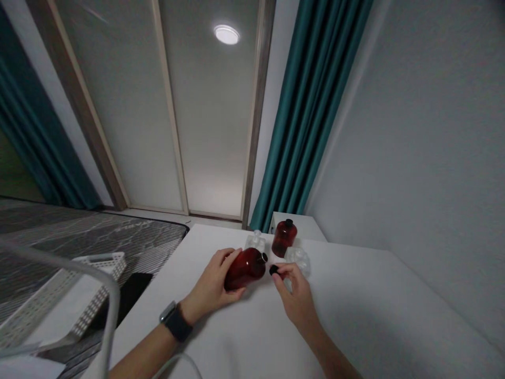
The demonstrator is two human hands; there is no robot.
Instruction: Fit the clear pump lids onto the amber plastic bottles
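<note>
My left hand [215,284] is wrapped round a dark red bottle [245,268] that lies tilted on its side above the white table [355,300], its open neck pointing right. My right hand [294,292] pinches a small black cap [273,270] just beside that neck. Behind them a second dark red bottle [284,238] stands upright with a black cap on. Two clear bottles sit nearby, one [254,240] behind the held bottle and one [299,259] lying past my right fingers. I wear a dark watch [177,321] on the left wrist.
A white slotted basket [94,273] lies on a grey patterned mattress [79,237] to the left. A white tube frame [106,300] crosses the near left corner. Teal curtains [307,116] hang behind the table, and a white wall [426,158] runs along its right side.
</note>
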